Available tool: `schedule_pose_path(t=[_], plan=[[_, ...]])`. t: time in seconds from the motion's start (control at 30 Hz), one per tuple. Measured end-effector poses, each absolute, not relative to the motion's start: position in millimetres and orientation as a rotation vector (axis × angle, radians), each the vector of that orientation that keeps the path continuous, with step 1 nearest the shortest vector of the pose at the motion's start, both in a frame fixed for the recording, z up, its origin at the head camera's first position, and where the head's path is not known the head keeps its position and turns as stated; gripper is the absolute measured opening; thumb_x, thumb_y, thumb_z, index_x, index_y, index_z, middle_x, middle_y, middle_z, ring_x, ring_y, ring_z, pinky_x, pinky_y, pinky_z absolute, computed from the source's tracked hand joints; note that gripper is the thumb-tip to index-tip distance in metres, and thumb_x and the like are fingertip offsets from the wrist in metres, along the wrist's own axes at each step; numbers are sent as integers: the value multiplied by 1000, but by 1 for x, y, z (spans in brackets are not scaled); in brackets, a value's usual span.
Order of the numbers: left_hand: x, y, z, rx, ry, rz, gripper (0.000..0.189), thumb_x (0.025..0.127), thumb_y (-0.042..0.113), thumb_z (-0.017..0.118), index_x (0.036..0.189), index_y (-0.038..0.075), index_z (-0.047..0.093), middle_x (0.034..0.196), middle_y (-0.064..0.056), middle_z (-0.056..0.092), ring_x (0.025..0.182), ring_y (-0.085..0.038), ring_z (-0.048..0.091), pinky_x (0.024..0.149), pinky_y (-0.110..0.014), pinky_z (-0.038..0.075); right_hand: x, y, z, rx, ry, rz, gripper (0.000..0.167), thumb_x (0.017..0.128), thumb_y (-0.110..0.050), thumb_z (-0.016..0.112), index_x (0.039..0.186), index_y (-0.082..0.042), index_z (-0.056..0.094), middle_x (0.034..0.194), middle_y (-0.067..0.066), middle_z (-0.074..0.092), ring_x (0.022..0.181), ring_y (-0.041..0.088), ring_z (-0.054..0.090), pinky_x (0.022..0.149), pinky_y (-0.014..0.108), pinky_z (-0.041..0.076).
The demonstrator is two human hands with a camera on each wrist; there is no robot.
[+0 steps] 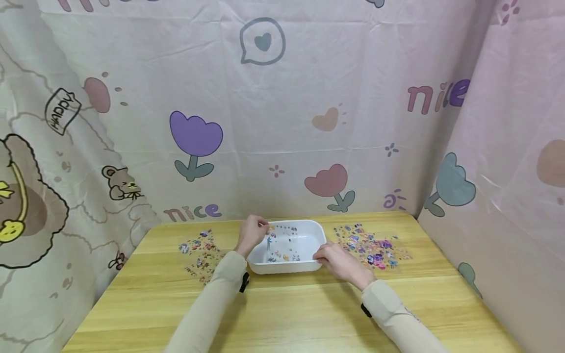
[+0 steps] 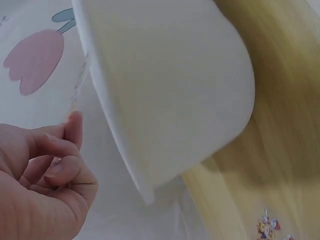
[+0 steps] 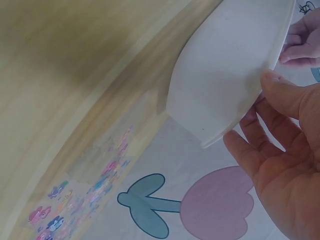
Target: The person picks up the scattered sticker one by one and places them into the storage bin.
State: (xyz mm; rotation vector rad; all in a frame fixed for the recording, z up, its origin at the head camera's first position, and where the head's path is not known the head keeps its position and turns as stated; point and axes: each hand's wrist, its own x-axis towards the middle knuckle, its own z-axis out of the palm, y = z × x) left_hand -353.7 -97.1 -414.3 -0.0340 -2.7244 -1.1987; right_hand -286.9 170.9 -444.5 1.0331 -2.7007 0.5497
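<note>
A white plastic basin [image 1: 282, 267] stands on the wooden table, with small colourful stickers [image 1: 286, 257] showing inside it. My left hand [image 1: 252, 234] is at the basin's back left corner. In the left wrist view its thumb and index finger pinch the end of a thin clear sticker sheet [image 2: 77, 90], seen nearly edge-on above the rim. My right hand [image 1: 337, 262] holds the basin's right front rim. The right wrist view shows its thumb [image 3: 280, 90] at the rim and the other fingers curled beside it.
Clear sheets of colourful stickers lie on both sides of the basin, the left sheets [image 1: 205, 255] near my left forearm and the right sheets [image 1: 375, 250] beyond my right hand. A printed curtain [image 1: 282, 122] hangs behind the table [image 1: 282, 314] and along its sides.
</note>
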Motion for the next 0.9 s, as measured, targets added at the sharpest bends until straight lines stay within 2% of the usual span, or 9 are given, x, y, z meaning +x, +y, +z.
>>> schedule_pose_path(t=[0.2, 0.43, 0.63, 0.9], plan=[[-356, -78, -425, -116, -2765, -1032, 7, 88, 4, 66, 85, 4, 72, 77, -7, 70, 64, -17, 60, 53, -25, 46, -286, 173, -445, 1025, -2702, 545, 15, 89, -3, 67, 102, -5, 75, 98, 5, 74, 92, 19, 67, 84, 33, 56], [-355, -59, -434, -177, -2797, -780, 15, 82, 0, 64, 70, 8, 69, 73, -5, 67, 65, -20, 58, 54, -33, 46, -287, 172, -445, 1026, -2710, 536, 15, 89, -3, 67, 102, -6, 75, 98, 5, 74, 92, 19, 67, 84, 33, 56], [-357, -50, -439, -141, -2807, -767, 19, 83, -3, 62, 67, 6, 67, 72, -7, 67, 68, -22, 60, 61, -37, 51, -288, 172, -444, 1026, -2710, 531, 16, 89, -3, 67, 103, -5, 75, 99, 6, 74, 93, 20, 67, 85, 34, 56], [-360, -45, -443, -56, -2828, -862, 16, 80, -3, 67, 65, 3, 66, 74, -11, 68, 67, -26, 61, 64, -40, 53, -287, 172, -444, 1006, -2710, 534, 16, 87, -1, 68, 101, -5, 75, 98, 6, 74, 93, 21, 67, 85, 36, 56]])
